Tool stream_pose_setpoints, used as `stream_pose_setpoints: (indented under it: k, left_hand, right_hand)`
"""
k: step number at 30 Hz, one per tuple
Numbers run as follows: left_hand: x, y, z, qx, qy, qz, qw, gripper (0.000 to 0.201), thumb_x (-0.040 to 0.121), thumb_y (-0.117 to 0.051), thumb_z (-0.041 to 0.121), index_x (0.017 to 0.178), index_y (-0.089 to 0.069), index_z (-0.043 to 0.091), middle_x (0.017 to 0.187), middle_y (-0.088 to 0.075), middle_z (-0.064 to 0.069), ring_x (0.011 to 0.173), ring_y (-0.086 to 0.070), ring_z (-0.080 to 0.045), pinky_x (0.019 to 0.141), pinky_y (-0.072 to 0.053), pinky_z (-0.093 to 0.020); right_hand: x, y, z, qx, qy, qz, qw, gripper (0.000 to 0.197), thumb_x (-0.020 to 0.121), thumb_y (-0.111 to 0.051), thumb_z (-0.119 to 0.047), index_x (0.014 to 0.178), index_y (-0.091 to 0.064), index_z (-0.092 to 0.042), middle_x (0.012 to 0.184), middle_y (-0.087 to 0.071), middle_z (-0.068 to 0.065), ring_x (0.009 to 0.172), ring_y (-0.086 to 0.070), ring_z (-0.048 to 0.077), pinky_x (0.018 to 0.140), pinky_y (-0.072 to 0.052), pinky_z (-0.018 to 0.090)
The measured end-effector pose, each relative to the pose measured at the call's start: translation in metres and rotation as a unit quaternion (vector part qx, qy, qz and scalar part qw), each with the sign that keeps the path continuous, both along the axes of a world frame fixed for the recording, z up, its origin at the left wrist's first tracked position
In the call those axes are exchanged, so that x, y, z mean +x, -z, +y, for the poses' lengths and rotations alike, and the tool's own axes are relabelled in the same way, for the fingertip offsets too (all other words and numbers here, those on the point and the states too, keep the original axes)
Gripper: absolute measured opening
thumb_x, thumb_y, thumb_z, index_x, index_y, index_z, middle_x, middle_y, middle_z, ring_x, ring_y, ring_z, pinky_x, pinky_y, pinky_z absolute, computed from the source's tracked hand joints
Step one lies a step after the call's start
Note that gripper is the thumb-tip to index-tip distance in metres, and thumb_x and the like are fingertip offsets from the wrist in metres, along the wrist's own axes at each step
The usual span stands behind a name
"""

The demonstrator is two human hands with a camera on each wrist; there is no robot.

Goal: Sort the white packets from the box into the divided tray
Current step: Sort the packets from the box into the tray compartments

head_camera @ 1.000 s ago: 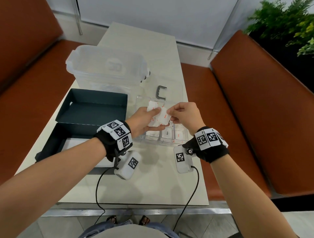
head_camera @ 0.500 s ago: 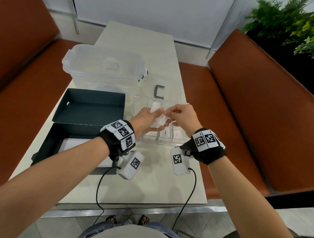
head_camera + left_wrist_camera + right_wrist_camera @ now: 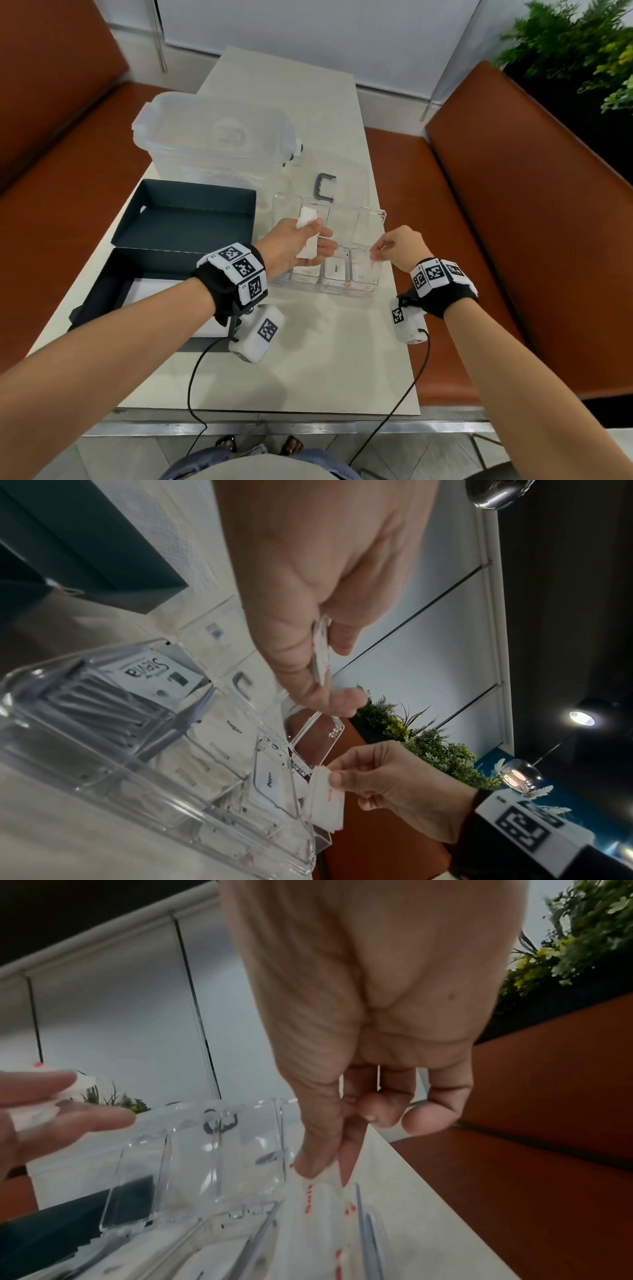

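Now our right hand pinches one white packet by its top edge, between thumb and forefinger, above the near right compartment of the clear divided tray, so we should lower it straight and let go only when it is between the walls. Our left hand grips a small stack of packets over the tray's left side, and the dark box lies just beside it. We judge the thin dividers the only edges to catch; to the right the table gives room.
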State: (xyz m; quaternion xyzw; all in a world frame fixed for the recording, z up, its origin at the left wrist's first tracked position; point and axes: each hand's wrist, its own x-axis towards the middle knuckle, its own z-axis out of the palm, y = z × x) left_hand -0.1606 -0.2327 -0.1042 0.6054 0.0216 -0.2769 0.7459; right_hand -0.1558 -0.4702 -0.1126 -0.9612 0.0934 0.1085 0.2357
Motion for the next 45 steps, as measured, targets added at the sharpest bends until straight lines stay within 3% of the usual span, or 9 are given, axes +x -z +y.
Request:
stream_pose_setpoints:
  k: [12,15,19,27,30,34,38,41,45]
  left_hand:
    - [0.001,0.003,0.001,-0.002,-0.009,0.008,1.0,0.035,0.102,-0.047,0.029,0.111,-0.063,-0.001,0.092,-0.074,-0.013,0.079,-0.072,-0.018,0.06,-0.056,-0.023]
    - [0.001,0.001,0.002,-0.001,-0.01,0.01,1.0,0.034,0.102,-0.047,0.029,0.11,-0.063,-0.001,0.091,-0.074,-0.013,0.077,-0.072,-0.018,0.06,-0.057,-0.022]
    - [0.001,-0.002,0.002,-0.012,-0.014,0.018,1.0,0.034,0.102,-0.048,0.03,0.109,-0.063,0.001,0.094,-0.073,-0.014,0.076,-0.071,-0.017,0.059,-0.057,-0.022]
    - [0.002,-0.014,0.0,-0.08,0.004,0.115,0.99,0.047,0.098,-0.049,0.044,0.118,-0.06,0.003,0.11,-0.069,-0.022,0.084,-0.07,-0.024,0.062,-0.059,-0.028]
    - [0.002,-0.015,0.002,-0.111,0.017,0.131,0.985,0.041,0.103,-0.039,0.033,0.123,-0.058,0.003,0.118,-0.065,-0.024,0.089,-0.069,-0.026,0.064,-0.06,-0.029]
    - [0.002,-0.013,0.002,-0.083,0.045,0.109,0.99,0.034,0.105,-0.036,0.024,0.121,-0.06,0.005,0.116,-0.068,-0.02,0.088,-0.071,-0.023,0.062,-0.059,-0.026]
    - [-0.003,-0.013,0.002,-0.036,0.083,0.054,0.994,0.028,0.1,-0.051,0.023,0.119,-0.061,0.005,0.108,-0.072,-0.018,0.091,-0.072,-0.022,0.062,-0.058,-0.023]
    - [-0.005,-0.013,0.004,-0.052,0.08,0.046,0.994,0.029,0.096,-0.059,0.016,0.122,-0.058,0.002,0.109,-0.071,-0.019,0.097,-0.071,-0.024,0.068,-0.058,-0.024]
    - [-0.005,-0.014,0.01,-0.124,0.025,0.124,0.984,0.029,0.097,-0.039,0.001,0.122,-0.052,-0.005,0.117,-0.065,-0.028,0.109,-0.066,-0.035,0.082,-0.059,-0.033]
  right_hand:
    - [-0.001,0.037,0.022,-0.094,-0.021,-0.001,0.995,0.009,0.079,-0.074,-0.015,0.081,-0.064,-0.014,0.089,-0.064,0.004,0.083,-0.061,0.024,0.078,-0.052,0.035]
    - [-0.007,0.039,0.024,-0.148,-0.047,-0.038,0.987,0.007,0.083,-0.071,-0.019,0.082,-0.064,-0.017,0.089,-0.052,-0.001,0.083,-0.053,0.021,0.081,-0.044,0.037]
    - [-0.014,0.038,0.022,-0.21,-0.071,-0.015,0.975,0.015,0.084,-0.065,-0.017,0.076,-0.062,-0.03,0.075,-0.06,-0.013,0.084,-0.053,0.017,0.077,-0.025,0.034]
    - [-0.017,0.025,0.024,-0.194,-0.083,0.01,0.977,0.008,0.085,-0.068,-0.024,0.092,-0.068,-0.028,0.081,-0.06,-0.013,0.093,-0.058,0.018,0.082,-0.027,0.036]
    - [-0.017,0.009,0.028,-0.11,-0.049,-0.079,0.99,0.01,0.09,-0.062,-0.025,0.098,-0.068,-0.026,0.091,-0.067,-0.008,0.088,-0.06,0.014,0.085,-0.04,0.033]
    - [-0.015,-0.025,0.057,0.125,-0.003,-0.197,0.972,0.016,0.092,-0.059,-0.029,0.103,-0.069,-0.022,0.082,-0.068,-0.009,0.073,-0.06,0.0,0.063,-0.042,0.013]
    - [-0.01,-0.046,0.081,0.217,-0.054,-0.14,0.965,0.025,0.092,-0.061,-0.03,0.113,-0.068,-0.018,0.082,-0.069,-0.006,0.068,-0.059,-0.002,0.073,-0.049,0.017]
    - [-0.009,-0.045,0.083,0.22,-0.076,-0.127,0.964,0.016,0.085,-0.071,-0.018,0.099,-0.073,-0.012,0.074,-0.067,-0.006,0.061,-0.058,-0.005,0.065,-0.047,0.013]
    - [-0.01,-0.043,0.07,0.294,0.016,-0.175,0.939,0.011,0.085,-0.07,-0.012,0.095,-0.074,-0.008,0.073,-0.067,-0.001,0.06,-0.056,0.006,0.059,-0.05,0.017]
